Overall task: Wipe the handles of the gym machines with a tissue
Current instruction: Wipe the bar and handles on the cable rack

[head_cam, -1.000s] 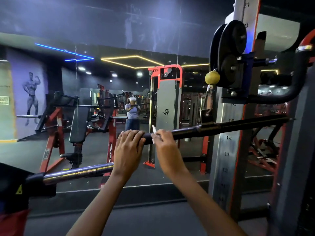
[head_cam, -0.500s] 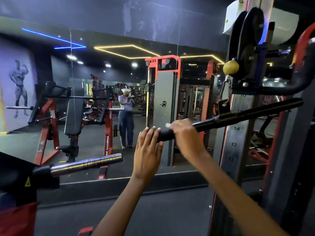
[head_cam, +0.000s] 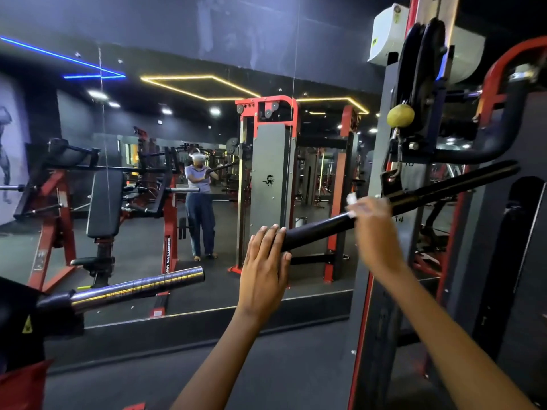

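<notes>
The landmark here is the black handle bar [head_cam: 319,230] of the cable machine, which runs up and to the right from its free near end to the clip [head_cam: 390,179] that hangs it from the cable; the left hand [head_cam: 263,269] sits at that free end, fingers laid over the top of the grip and thumb against its side, steadying the bar rather than wiping it; the right hand [head_cam: 374,229] is higher along the bar, just short of the clip, curled over it with the white tissue [head_cam: 351,199] bunched under the fingers, a corner of it showing above the knuckles; that hand is blurred, so how tightly it closes on the bar cannot be told, though it plainly holds the tissue against the grip. Judging from how things lie, the wipe on this bar is under way: the tissue is at the upper part of the near grip, the stretch between the two hands is bare and shows no mark either way, and the far grip beyond the clip lies well apart from the tissue, apparently yet to be wiped. Below and left of the bar a chrome sleeve [head_cam: 139,287] of another machine juts out, and above the clip a curved black handle [head_cam: 485,143] on the red frame is also unattended; whether those count as done cannot be told; a mirror [head_cam: 148,128] behind the bar shows more machines, so much of the task likely remains.
</notes>
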`<action>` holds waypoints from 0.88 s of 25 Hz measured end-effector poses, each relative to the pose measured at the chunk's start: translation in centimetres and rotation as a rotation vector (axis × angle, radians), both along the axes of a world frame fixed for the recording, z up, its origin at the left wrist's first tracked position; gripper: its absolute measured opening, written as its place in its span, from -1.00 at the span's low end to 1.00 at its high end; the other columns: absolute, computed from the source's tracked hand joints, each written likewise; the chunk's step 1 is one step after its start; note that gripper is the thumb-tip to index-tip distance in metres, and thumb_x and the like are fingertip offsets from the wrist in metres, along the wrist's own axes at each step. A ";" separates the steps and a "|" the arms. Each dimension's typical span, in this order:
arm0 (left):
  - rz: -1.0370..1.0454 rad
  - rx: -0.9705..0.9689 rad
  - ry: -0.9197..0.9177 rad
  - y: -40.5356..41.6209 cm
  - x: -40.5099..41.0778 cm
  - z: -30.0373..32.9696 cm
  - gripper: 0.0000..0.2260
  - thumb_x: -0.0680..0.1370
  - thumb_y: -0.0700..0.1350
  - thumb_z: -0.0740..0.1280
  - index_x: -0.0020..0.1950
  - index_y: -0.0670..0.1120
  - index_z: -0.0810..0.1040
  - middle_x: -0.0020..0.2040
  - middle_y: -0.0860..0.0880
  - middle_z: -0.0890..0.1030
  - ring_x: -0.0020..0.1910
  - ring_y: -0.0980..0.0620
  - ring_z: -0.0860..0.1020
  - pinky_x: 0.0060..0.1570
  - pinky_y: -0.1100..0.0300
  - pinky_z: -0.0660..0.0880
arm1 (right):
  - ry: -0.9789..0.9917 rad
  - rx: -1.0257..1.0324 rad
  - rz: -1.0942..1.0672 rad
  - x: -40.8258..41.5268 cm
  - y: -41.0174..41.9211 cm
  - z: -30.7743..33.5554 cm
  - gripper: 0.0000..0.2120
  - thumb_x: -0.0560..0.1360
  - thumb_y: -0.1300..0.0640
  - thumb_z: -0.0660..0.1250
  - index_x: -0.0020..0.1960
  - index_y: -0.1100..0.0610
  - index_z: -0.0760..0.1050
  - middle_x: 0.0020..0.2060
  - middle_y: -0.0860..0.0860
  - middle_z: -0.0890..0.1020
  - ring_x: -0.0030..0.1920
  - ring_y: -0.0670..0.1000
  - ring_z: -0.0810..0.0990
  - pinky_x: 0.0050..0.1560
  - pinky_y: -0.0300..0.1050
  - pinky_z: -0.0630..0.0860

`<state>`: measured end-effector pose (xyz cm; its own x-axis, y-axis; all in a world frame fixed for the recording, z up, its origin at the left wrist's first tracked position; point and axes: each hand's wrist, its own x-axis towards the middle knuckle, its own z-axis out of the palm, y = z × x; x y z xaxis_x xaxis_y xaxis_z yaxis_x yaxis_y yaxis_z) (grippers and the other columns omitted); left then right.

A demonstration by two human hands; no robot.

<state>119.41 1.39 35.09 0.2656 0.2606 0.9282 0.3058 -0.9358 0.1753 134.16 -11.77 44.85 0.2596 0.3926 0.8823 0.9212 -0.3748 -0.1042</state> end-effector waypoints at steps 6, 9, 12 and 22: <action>-0.063 -0.053 -0.031 -0.6 0.3 0.5 -0.58 0.66 -0.01 0.05 0.46 -0.19 0.35 0.43 -0.12 0.39 0.49 -0.05 0.18 0.51 0.01 0.07 | 0.022 0.007 0.144 -6.5 2.7 -2.9 -0.81 0.54 0.30 0.22 0.11 0.33 0.51 0.02 0.09 0.49 -0.08 -0.11 0.51 0.02 -0.47 0.40; -0.069 -0.073 -0.042 -0.4 -0.2 1.0 -0.56 0.67 0.00 0.02 0.45 -0.20 0.36 0.42 -0.13 0.40 0.48 -0.04 0.18 0.50 0.00 0.10 | -0.225 -0.053 0.251 -5.3 2.0 -4.6 -0.78 0.52 0.28 0.26 0.15 0.28 0.53 -0.01 0.12 0.55 -0.07 -0.03 0.53 0.06 -0.23 0.52; -0.082 -0.072 -0.027 -0.4 -0.6 1.2 -0.55 0.67 0.03 0.00 0.46 -0.18 0.34 0.43 -0.11 0.39 0.49 -0.02 0.17 0.49 -0.05 0.15 | 0.134 0.253 0.078 -1.2 -0.6 -2.3 -0.77 0.54 0.32 0.22 0.17 0.31 0.50 0.02 0.14 0.52 0.00 -0.06 0.43 0.08 -0.21 0.53; -0.091 -0.089 -0.044 -0.3 -0.8 1.3 -0.55 0.66 0.03 0.02 0.44 -0.20 0.36 0.40 -0.12 0.43 0.46 -0.02 0.22 0.47 -0.02 0.19 | -0.030 -0.071 -0.122 -2.5 1.2 1.1 -0.77 0.51 0.35 0.17 0.09 0.25 0.54 0.04 0.13 0.57 0.14 0.10 0.44 0.20 -0.11 0.42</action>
